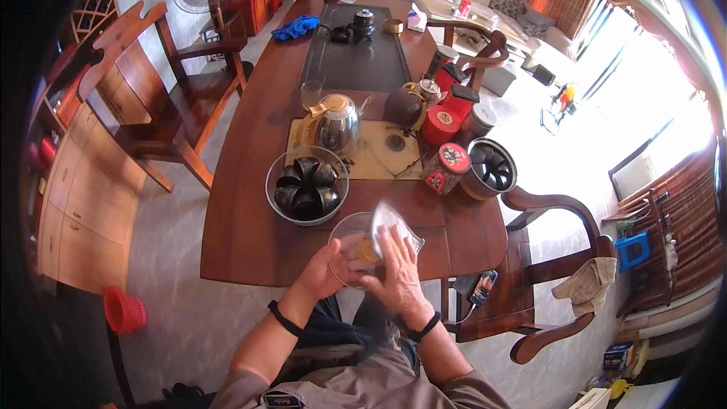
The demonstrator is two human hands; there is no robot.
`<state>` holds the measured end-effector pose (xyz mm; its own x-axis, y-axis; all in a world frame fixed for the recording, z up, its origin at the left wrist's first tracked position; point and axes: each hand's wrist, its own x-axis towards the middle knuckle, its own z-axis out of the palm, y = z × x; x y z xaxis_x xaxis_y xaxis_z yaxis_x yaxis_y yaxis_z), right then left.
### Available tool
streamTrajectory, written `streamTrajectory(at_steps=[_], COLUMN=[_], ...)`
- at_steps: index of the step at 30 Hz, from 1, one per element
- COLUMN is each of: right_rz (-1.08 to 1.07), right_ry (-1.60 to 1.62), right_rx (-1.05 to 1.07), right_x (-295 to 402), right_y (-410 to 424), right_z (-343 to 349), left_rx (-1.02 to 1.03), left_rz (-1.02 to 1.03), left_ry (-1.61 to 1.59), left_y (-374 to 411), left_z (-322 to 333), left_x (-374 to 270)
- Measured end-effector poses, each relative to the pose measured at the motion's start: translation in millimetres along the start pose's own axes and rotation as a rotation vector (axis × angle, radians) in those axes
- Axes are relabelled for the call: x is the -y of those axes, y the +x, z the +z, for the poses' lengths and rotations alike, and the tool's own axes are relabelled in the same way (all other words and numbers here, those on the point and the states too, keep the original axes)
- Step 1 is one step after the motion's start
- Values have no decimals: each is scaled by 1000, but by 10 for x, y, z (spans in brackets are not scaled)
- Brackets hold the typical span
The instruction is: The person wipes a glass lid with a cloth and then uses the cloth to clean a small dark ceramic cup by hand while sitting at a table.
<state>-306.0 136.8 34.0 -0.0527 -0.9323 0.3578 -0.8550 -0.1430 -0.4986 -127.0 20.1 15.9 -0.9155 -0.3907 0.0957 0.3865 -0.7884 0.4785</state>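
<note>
My left hand (326,270) holds a round clear glass lid (347,226) tilted at the table's near edge; a yellowish knob shows at its middle. My right hand (396,278) presses a white cloth (392,227), partly blurred, against the lid's right side. Just beyond sits a glass bowl (274,204) with several dark cups (307,200) in it. Behind that bowl a glass kettle (338,128) with a tan lid and handle stands on a yellow mat (377,153). At the right, a metal-rimmed pot (489,188) holds more dark pieces.
Red tins (441,125), jars (452,160) and a dark round teapot (402,105) crowd the table's right side. A dark tea tray (358,68) with a small pot (363,24) lies farther back, a blue cloth (295,28) beside it. Wooden chairs (170,102) flank the table (244,238).
</note>
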Motion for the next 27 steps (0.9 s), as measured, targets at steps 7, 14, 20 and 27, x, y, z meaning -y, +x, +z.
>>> streamTrajectory(at_steps=[7, 14, 20, 27], right_rz=[49, -41, 30, 361], right_ry=[-22, -3, 234, 935], right_rx=[-4, 24, -206, -272], right_x=[-70, 161, -153, -356], right_y=[53, -81, -112, 226], right_z=[11, 282, 273, 217], left_rx=[-85, -152, 9, -1], left_rz=[-9, 202, 186, 45], left_ry=[67, -27, -62, 95], left_y=[43, -78, -50, -66], left_z=[-33, -46, -141, -69], left_x=[42, 165, 222, 151])
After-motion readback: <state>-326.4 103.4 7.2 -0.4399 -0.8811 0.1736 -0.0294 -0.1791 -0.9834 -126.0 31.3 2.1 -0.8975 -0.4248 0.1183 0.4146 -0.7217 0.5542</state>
